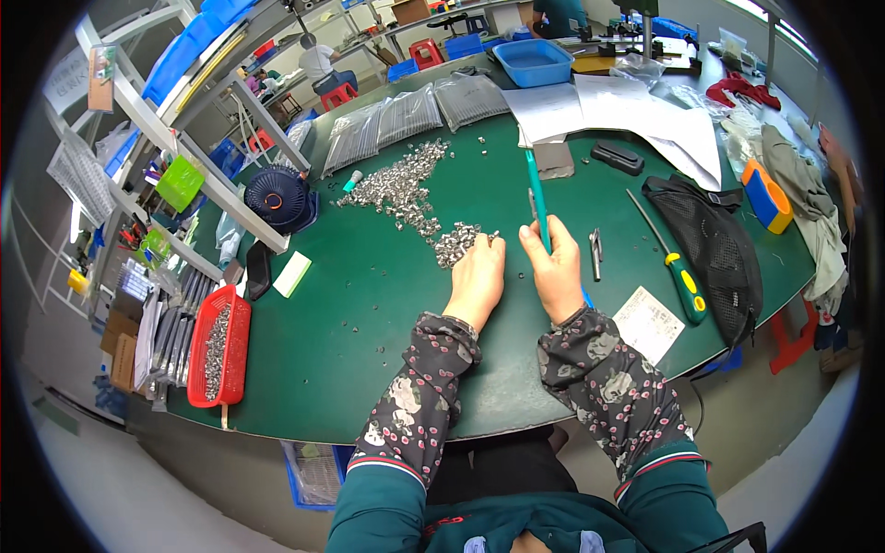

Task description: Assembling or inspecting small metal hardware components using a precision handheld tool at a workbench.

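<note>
My left hand is at the near edge of a small pile of shiny metal parts, its fingers bent together against them. Whether a part is pinched there is hidden. Upright in my right hand is a long, thin teal tool, the fingers closed round its lower part. A narrow metallic piece shows beside it; the tool's exact kind cannot be made out. Farther left spreads a larger heap of the same small metal parts on the green tabletop.
Right of my hand lie a small metal tool, a screwdriver, a paper slip and a black mesh bag. At left stand a red basket and a blue fan. Bagged rods and a blue bin sit behind.
</note>
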The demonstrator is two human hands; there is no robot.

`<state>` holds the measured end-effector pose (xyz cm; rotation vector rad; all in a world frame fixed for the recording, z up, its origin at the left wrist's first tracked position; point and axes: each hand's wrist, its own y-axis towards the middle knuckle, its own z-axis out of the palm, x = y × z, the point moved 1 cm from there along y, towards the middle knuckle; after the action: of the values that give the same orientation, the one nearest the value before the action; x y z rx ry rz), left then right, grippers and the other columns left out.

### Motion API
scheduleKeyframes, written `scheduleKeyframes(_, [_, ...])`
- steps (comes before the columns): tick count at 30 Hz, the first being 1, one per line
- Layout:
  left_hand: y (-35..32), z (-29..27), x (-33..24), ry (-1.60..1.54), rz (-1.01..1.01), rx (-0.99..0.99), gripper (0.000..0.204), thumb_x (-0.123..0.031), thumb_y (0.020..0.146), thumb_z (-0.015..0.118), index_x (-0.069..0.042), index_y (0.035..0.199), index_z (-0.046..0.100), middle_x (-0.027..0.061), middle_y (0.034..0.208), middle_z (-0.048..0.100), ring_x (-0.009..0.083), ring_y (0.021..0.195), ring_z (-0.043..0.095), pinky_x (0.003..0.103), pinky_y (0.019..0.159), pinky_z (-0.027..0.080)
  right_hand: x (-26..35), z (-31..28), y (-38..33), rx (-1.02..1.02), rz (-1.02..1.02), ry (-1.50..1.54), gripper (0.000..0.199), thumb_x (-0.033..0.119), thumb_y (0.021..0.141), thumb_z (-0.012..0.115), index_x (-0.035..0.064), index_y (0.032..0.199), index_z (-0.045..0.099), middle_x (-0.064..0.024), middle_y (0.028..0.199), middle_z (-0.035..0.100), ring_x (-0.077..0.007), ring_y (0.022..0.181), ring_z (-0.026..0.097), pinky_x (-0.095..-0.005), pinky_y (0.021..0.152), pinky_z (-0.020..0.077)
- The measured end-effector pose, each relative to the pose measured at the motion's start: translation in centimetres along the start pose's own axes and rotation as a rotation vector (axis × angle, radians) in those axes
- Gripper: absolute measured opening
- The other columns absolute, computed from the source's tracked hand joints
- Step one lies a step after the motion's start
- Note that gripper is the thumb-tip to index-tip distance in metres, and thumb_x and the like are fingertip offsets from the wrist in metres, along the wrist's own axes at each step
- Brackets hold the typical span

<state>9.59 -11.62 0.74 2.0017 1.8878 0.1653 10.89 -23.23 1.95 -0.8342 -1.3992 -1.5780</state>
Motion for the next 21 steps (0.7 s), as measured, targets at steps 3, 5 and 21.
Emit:
scheduleKeyframes(3, [0.1, 0.2, 0.1, 0.03, 0.005, -0.011, 0.005, -0.006, 0.077, 0.046, -0.004, 0.081, 0.047, 0.0142, 0.08, 0.049, 0.032, 0.074, 0.055, 0.042, 0.061, 0.044, 0.4, 0.0, -0.1, 0.059, 0.048, 0.009, 0.017, 0.013, 0.082, 0.053, 0.0016, 0.074, 0.044, 0.0011, 0.066, 0.04, -0.0055, 0.063, 0.035, -0.0211, 0.055, 0.0324])
scheduleKeyframes(5, [0.0, 0.2, 0.4, 0.048, 0.006, -0.014, 0.005, -0.006, 0.076, 0.047, -0.004, 0.081, 0.047, 0.0141, 0.08, 0.05, 0.0319, 0.074, 0.055, 0.042, 0.061, 0.044, 0.4, 0.2, -0.2, 0.061, 0.05, 0.008, 0.017, 0.013, 0.082, 0.053, 0.0018, 0.074, 0.045, 0.0013, 0.066, 0.04, -0.0056, 0.063, 0.035, -0.0213, 0.055, 0.0322])
scheduleKeyframes(21, [-3.5, -4.7, 3.3, -0.513, -0.172, -0.172, 0.014, -0.012, 0.078, 0.054, -0.001, 0.085, 0.049, 0.0128, 0.079, 0.057, 0.023, 0.068, 0.057, 0.031, 0.062, 0.045, 0.5, 0.6, -0.3, 0.144, 0.061, -0.088, 0.018, 0.018, 0.079, 0.057, 0.0019, 0.076, 0.049, 0.0001, 0.059, 0.044, -0.0063, 0.055, 0.038, -0.0236, 0.049, 0.0327])
